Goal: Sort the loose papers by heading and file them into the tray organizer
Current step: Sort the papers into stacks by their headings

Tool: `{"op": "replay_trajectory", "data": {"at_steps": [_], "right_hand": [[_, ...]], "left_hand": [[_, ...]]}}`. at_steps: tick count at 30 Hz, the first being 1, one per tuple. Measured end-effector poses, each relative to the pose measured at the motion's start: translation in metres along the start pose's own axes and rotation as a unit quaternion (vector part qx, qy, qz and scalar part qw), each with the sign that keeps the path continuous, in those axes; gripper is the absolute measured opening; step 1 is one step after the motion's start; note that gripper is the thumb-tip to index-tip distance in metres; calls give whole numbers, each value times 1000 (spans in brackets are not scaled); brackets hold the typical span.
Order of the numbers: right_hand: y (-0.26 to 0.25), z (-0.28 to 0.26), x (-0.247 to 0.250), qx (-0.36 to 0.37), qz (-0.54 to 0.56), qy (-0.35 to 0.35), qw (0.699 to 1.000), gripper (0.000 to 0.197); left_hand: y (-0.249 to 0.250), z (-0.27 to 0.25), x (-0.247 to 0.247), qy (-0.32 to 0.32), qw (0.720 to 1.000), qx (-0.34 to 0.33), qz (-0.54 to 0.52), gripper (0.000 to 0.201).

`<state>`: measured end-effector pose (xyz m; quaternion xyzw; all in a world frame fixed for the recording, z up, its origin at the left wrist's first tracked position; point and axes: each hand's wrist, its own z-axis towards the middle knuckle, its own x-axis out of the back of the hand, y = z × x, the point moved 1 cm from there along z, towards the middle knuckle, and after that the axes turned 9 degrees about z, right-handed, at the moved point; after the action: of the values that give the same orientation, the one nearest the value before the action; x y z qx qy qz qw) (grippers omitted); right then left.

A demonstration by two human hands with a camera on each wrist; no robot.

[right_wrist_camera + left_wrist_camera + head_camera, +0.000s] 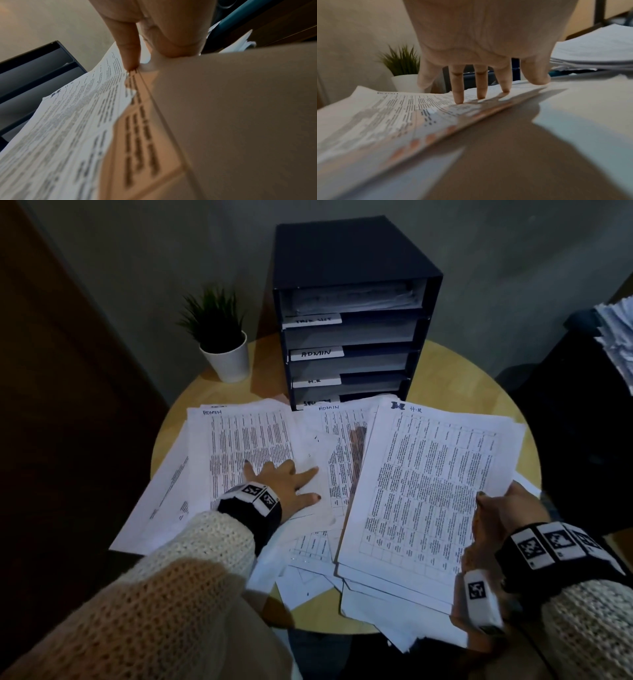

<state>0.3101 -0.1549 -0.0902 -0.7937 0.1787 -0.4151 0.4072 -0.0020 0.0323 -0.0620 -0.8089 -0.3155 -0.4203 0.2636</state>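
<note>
Loose printed papers cover the round wooden table (pixel 459 371). A sheet headed ADMIN (pixel 246 436) lies at the left, and my left hand (pixel 284 481) rests flat on it with fingers (pixel 458 88) spread and straight. Another ADMIN sheet (pixel 339 440) lies in the middle. My right hand (pixel 496 508) pinches the right edge of a stack headed H.R (pixel 428 481), thumb (pixel 126 44) on top, lifted off the pile. The dark tray organizer (pixel 352 313) stands at the back, with slot labels ADMIN (pixel 317 353) and H.R (pixel 315 381); its top slot holds papers.
A small potted plant (pixel 219 337) in a white pot stands left of the organizer. More papers (pixel 616 337) are heaped on dark furniture at the right. Other sheets (pixel 308 577) hang over the table's near edge.
</note>
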Motion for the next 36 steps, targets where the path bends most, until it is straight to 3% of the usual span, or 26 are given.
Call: {"op": "replay_trajectory", "data": {"at_steps": [7,14,20,24,28,32,36], "right_hand": [[2,-7,6,0,3,5,1000,39],[-4,-12,7,-2,6,-4,1000,42],[-10,-17,7,-2,-15,-10,1000,45],[-11,-18,5,-6,-7,-10,1000,44],[-14,-20,5,-2,-16,-10,1000,43],[-15,-22,6,-4,-18,-16,1000,43],[-14,-23,6,0,-14,-13,1000,42]], "left_hand": [[-18,-19,7,-38,997,-27,55,52],[7,-18,0,88,991,-99,-33,40],[11,-15,1,69,996,-47,19,25],[13,-15,7,7,999,-16,29,28],[24,-13,11,-30,995,57,-77,40],[32,-5,11,-51,951,178,-246,55],[50,-4,13,-74,924,221,-304,66]]}}
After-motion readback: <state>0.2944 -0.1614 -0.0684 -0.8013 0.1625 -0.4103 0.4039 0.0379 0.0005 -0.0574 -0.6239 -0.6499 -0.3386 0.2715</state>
